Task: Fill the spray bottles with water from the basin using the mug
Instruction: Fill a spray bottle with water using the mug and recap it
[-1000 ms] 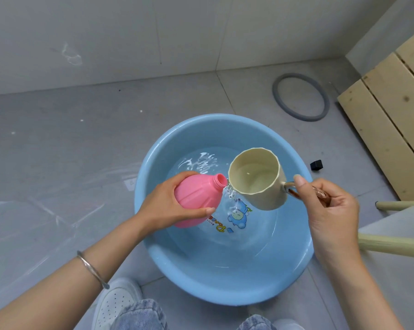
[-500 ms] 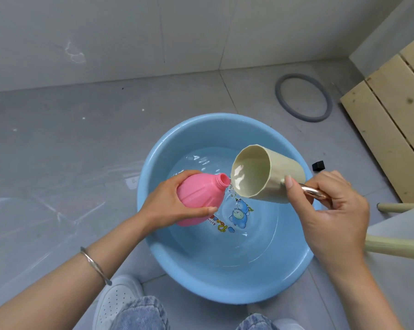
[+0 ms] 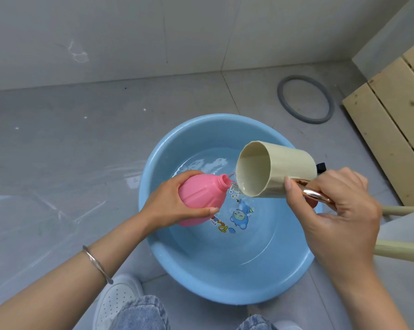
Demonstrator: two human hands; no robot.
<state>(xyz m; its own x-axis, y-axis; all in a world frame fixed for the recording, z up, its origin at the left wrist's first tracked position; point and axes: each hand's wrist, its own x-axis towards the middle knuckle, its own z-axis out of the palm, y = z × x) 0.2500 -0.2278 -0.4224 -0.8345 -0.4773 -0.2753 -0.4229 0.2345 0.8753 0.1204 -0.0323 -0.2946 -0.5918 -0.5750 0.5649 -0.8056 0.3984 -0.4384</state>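
A blue basin [image 3: 225,289] with shallow water stands on the grey floor. My left hand [image 3: 167,206] grips a pink spray bottle [image 3: 201,194] without its cap, tilted over the water with its open neck toward the right. My right hand [image 3: 337,210] holds the cream mug [image 3: 279,172] by its shiny copper handle. The mug is tipped almost on its side, its lip just right of the bottle's neck, and a thin trickle of water falls between them into the basin.
A grey rubber ring [image 3: 304,98] lies on the floor behind the basin. A small black cap [image 3: 321,166] sits by the basin's right rim. Wooden slats [image 3: 396,120] fill the right side, pale stool legs [image 3: 401,252] lower right. My white shoe [image 3: 115,301] is near the front rim.
My right hand has tipped the mug further, from nearly upright to almost horizontal, and most of its water has poured out. The pink bottle stays in place in my left hand.
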